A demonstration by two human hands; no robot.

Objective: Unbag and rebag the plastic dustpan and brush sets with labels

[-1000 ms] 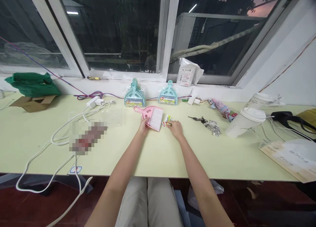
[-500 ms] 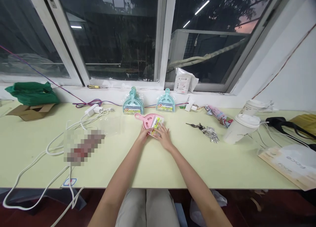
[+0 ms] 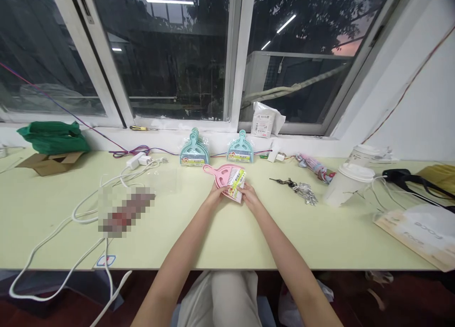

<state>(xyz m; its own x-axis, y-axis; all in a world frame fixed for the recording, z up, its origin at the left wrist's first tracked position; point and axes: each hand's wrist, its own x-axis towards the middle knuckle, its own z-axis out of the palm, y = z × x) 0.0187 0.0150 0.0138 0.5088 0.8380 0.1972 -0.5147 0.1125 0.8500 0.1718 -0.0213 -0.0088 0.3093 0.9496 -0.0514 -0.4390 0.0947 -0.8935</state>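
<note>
A pink dustpan (image 3: pixel 221 174) with a small brush and a printed label (image 3: pixel 236 183) is tilted above the table, its handle pointing up and to the left. My left hand (image 3: pixel 215 195) grips its lower left edge, thumb across the front. On the lower right edge, my right hand (image 3: pixel 249 195) is closed around the dustpan, with the thumb by the label. The fingers behind it are hidden. Farther back, a stack of teal dustpans (image 3: pixel 194 149) and another teal dustpan (image 3: pixel 241 148) lean against the wall in clear wrapping.
White cables (image 3: pixel 76 213) loop across the left side, near a cardboard box (image 3: pixel 50 163) and green bag (image 3: pixel 53 136). To the right lie keys (image 3: pixel 304 192), a folded umbrella (image 3: pixel 314 167), paper cups (image 3: pixel 346 185) and a paper bag (image 3: pixel 419 232). A screwdriver (image 3: pixel 139 128) rests on the sill.
The dustpan has shifted slightly right in view. My right hand has gone from lying spread over the label to gripping the right edge. The left hand keeps its hold.
</note>
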